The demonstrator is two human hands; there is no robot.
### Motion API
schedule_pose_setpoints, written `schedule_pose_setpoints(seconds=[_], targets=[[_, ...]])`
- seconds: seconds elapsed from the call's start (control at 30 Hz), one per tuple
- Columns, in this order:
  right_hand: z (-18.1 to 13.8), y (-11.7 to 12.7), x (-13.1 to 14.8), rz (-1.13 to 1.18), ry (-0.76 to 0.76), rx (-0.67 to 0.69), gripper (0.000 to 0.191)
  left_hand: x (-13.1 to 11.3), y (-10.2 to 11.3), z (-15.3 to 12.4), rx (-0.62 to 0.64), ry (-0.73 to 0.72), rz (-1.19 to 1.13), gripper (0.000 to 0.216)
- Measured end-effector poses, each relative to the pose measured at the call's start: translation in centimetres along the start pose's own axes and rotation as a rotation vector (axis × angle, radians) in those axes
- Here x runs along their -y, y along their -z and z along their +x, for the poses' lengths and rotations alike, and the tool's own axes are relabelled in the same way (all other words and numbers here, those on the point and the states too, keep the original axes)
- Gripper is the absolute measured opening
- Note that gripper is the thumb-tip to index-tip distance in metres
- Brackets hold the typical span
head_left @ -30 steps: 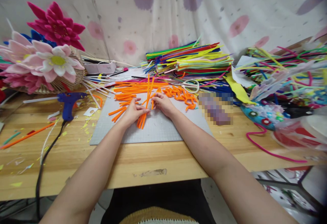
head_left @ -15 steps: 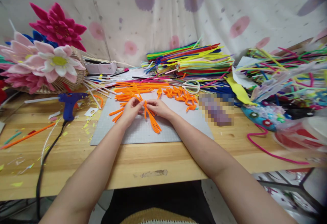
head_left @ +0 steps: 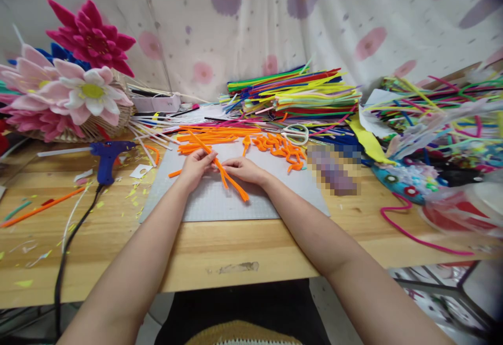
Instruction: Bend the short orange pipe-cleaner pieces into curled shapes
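Note:
On a grey cutting mat (head_left: 220, 206) both my hands grip one bundle of orange pipe cleaners (head_left: 231, 182). My left hand (head_left: 196, 165) pinches the bundle's upper part, fingers closed round it. My right hand (head_left: 245, 169) is closed on the same bundle just to the right. The bundle slants from upper left down to lower right, its free ends near the mat's middle. More orange pipe cleaners (head_left: 208, 138) lie in a pile behind my hands, with short bent orange pieces (head_left: 281, 148) to the right.
A blue glue gun (head_left: 105, 159) with a black cord lies left of the mat. Large fabric flowers (head_left: 66, 90) stand far left. Stacks of coloured pipe cleaners (head_left: 293, 93) and white-handled scissors (head_left: 294, 132) lie behind. A pink pipe cleaner (head_left: 408, 229) curls at right, near cluttered craft material.
The orange bundle has swung: its free ends pointed toward me and left a second ago, and now slant to the lower right. Both hands stayed together on it.

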State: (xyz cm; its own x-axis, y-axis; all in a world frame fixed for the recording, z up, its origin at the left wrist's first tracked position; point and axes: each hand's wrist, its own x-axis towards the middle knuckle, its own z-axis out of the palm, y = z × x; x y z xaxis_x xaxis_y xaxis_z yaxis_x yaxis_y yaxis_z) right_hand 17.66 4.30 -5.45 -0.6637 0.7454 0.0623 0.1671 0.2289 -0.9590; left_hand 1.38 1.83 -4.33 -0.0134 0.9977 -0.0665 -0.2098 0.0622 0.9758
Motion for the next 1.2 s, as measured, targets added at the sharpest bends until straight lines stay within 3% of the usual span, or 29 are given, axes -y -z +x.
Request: schedule_pose_setpoints(seconds=[0.17,0.37,0.5,0.63,0.8,0.9,1.03,1.2], targets=[[-0.6,0.4,0.7,0.053,-0.043,0.084,0.027,-0.1,0.0,0.1,-0.138,-0.085,0.047,0.033],[-1.1,0.9,1.2,0.103,-0.101,0.104,0.029,0.4,0.5,0.7,-0.203,-0.118,-0.055,0.031],[-0.9,0.8,1.0,0.135,-0.115,0.127,0.022,0.2,0.2,0.2,-0.132,-0.041,-0.042,0.037],[-0.6,0.3,0.7,0.159,-0.075,0.023,0.019,-0.1,-0.8,-0.6,0.000,0.031,0.051,0.036],[-0.6,0.0,0.7,0.198,-0.049,-0.032,0.018,0.2,-1.0,-0.3,-0.141,-0.050,0.007,0.032],[-0.6,-0.1,0.7,0.167,-0.039,0.003,0.024,0.2,-0.6,0.0,-0.198,-0.079,-0.008,0.032],[-0.6,-0.3,0.3,0.116,0.004,-0.063,0.029,0.1,-0.5,0.2,-0.227,-0.096,-0.026,0.033],[-0.7,-0.7,0.6,-0.231,0.121,-0.118,0.015,0.2,-0.4,0.2,-0.227,-0.099,-0.050,0.033]])
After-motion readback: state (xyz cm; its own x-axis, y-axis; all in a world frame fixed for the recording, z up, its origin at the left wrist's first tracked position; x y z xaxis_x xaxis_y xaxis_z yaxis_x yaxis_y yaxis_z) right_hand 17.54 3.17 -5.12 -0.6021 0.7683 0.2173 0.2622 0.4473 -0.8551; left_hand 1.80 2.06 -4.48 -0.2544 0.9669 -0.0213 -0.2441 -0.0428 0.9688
